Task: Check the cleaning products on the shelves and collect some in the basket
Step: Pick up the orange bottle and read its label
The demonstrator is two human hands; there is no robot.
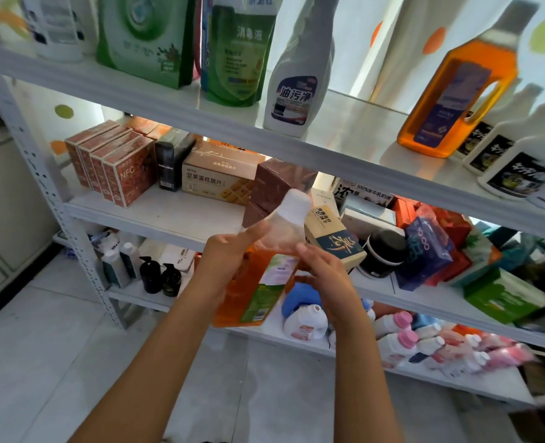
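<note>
1. Forearms extend up from the lower edge of the view, both bare, converging in front of the shelving unit (175,100).
2. Left hand (226,257) wraps the left side of the orange bottle (258,282), fingers closed on its shoulder.
3. Right hand (322,273) grips the bottle's right side, fingers curled around the body beside the green label.
4. Orange bottle is held tilted, white cap (295,206) pointing up and right, in front of the middle shelf.
5. Upper shelf carries a white spray bottle (296,91) and an amber jug (456,91).
6. Floor (41,362) is pale tile.
</note>
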